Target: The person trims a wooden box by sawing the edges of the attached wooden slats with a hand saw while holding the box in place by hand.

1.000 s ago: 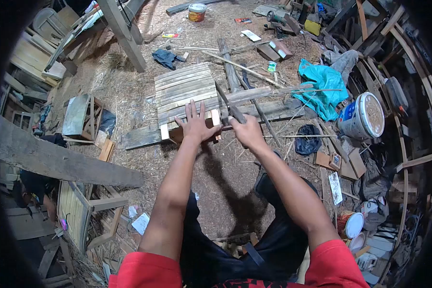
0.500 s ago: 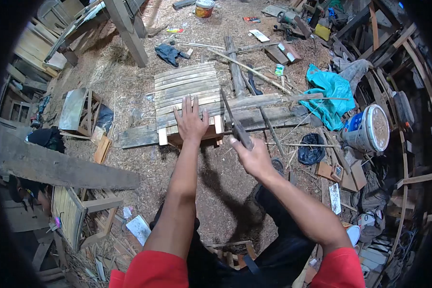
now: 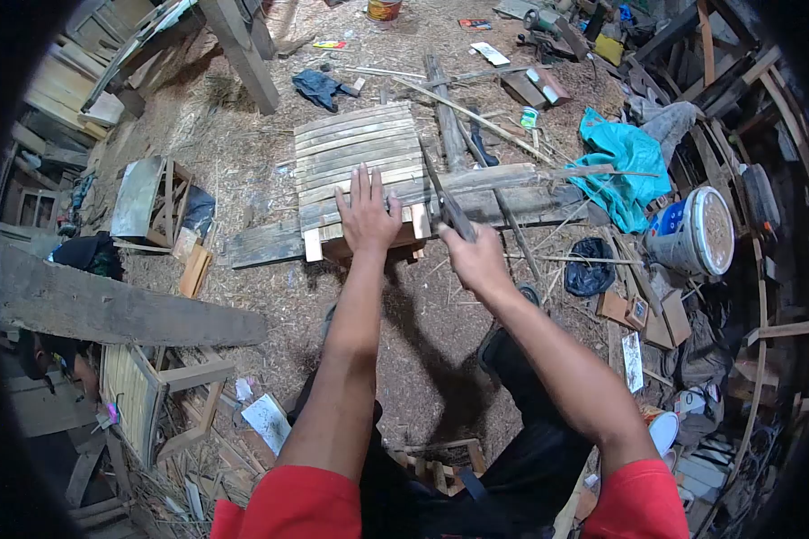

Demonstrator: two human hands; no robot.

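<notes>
A small wooden piece topped with slats [image 3: 351, 144] rests on a long weathered plank [image 3: 265, 246] in front of me. My left hand [image 3: 368, 214] lies flat on the near slats, fingers spread and pointing away. In my right hand [image 3: 476, 256] is the handle of a handsaw [image 3: 450, 208]. Its blade runs away from me along the right ends of the slats, seen nearly edge-on. Whether the teeth touch the wood I cannot tell. Light-coloured wooden legs [image 3: 420, 221] show under the near edge of the slats.
Loose sticks and boards [image 3: 476, 121] lie beyond the saw. To the right are a teal sheet [image 3: 620, 171], a white bucket [image 3: 712, 232] and a black plastic bag [image 3: 589, 267]. A thick beam [image 3: 126, 301] juts in at the left, with another person [image 3: 58, 359] partly visible behind it.
The handsaw and my right hand have shifted slightly towards me along the slats' right edge. My left hand keeps its flat hold; the whole view has moved a little.
</notes>
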